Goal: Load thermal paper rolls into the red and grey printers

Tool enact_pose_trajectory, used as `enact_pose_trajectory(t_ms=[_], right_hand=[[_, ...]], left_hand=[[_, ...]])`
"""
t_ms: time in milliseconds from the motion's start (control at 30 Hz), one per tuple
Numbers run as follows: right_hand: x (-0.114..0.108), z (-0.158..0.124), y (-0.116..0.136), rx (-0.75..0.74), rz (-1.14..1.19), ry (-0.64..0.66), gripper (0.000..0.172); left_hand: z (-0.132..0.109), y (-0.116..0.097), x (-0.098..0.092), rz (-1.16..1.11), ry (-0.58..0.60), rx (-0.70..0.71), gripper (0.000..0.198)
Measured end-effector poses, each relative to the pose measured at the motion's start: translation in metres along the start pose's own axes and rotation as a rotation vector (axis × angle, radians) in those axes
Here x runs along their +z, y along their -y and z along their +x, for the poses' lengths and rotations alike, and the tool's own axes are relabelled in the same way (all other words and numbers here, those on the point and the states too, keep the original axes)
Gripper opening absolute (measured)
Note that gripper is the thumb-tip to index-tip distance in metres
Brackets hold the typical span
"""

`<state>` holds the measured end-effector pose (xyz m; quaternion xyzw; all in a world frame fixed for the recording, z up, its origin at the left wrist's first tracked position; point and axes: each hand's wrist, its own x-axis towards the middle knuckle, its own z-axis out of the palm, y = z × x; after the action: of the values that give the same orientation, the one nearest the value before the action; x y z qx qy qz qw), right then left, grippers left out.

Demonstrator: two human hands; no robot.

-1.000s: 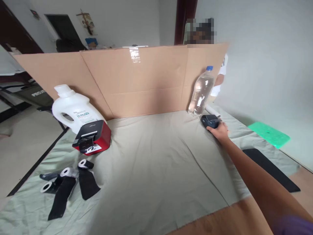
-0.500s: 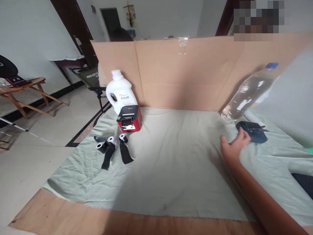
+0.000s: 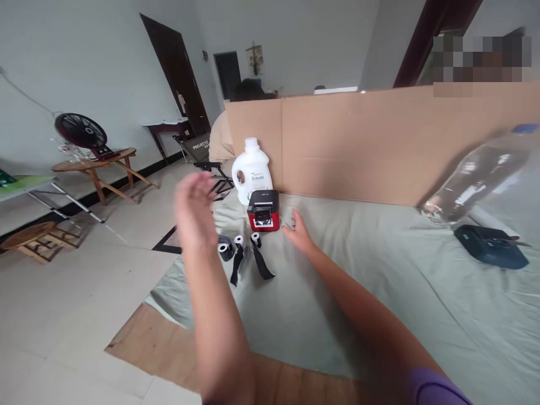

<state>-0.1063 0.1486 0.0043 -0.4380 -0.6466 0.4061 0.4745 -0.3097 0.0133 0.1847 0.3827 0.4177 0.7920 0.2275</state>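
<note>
The left hand (image 3: 194, 211) is up in the air, fingers spread, holding nothing. The right hand (image 3: 300, 232) is open and empty too, low over the pale green cloth (image 3: 379, 292). 3 black paper rolls with white middles (image 3: 239, 243) lie between the 2 hands. Just left of the right hand, the nearer one, sits the small red and black box printer (image 3: 264, 210). A white plastic jug (image 3: 252, 171) stands behind it.

Printer (image 3: 264, 210): you are seeing red sides, black top.
Rolls (image 3: 240, 247): showing white cores, black tape.
Jug (image 3: 251, 171): showing white.
Cloth (image 3: 379, 264): showing plain pale green.
Sleeve (image 3: 434, 391): you are wearing purple.
</note>
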Motion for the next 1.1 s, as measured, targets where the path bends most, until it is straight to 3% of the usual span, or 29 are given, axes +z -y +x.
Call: enact_pose_trajectory(t_ms=[100,167,233,333,467,600,733,867,1000,1100], right_hand=[[0.025,0.014,0.004,-0.036,0.023,0.072,0.099],[0.034,0.020,0.008,-0.067,0.051,0.105,0.102],[0.039,0.023,0.012,-0.086,0.084,0.129,0.106],[0.043,0.025,0.010,-0.090,0.111,0.143,0.108],[0.046,0.026,0.003,-0.120,0.202,0.143,0.112],[0.039,0.023,0.014,-0.119,0.326,0.109,0.117],[0.002,0.009,0.044,-0.177,0.336,0.064,0.115],[-0.074,-0.032,0.065,-0.268,0.231,-0.007,0.113],[-0.155,-0.103,0.062,-0.247,0.004,-0.039,0.103],[-0.186,-0.154,0.050,-0.227,-0.154,-0.131,0.093]], left_hand=[[0.007,0.059,0.010,0.099,0.051,-0.594,0.031],[0.009,0.098,0.016,0.219,0.021,-0.743,0.032],[0.010,0.127,0.018,0.276,0.006,-0.723,0.032],[0.011,0.145,0.014,0.302,0.007,-0.641,0.033],[0.010,0.148,0.011,0.328,0.138,-0.469,0.038],[0.009,0.139,0.024,0.456,0.201,-0.318,0.035],[-0.004,0.110,0.056,0.549,0.251,-0.165,0.033],[-0.052,0.083,0.089,0.544,0.389,0.022,0.040],[-0.129,0.095,0.099,0.330,0.690,0.068,0.058],[-0.179,0.119,0.097,0.229,0.836,-0.031,0.065]])
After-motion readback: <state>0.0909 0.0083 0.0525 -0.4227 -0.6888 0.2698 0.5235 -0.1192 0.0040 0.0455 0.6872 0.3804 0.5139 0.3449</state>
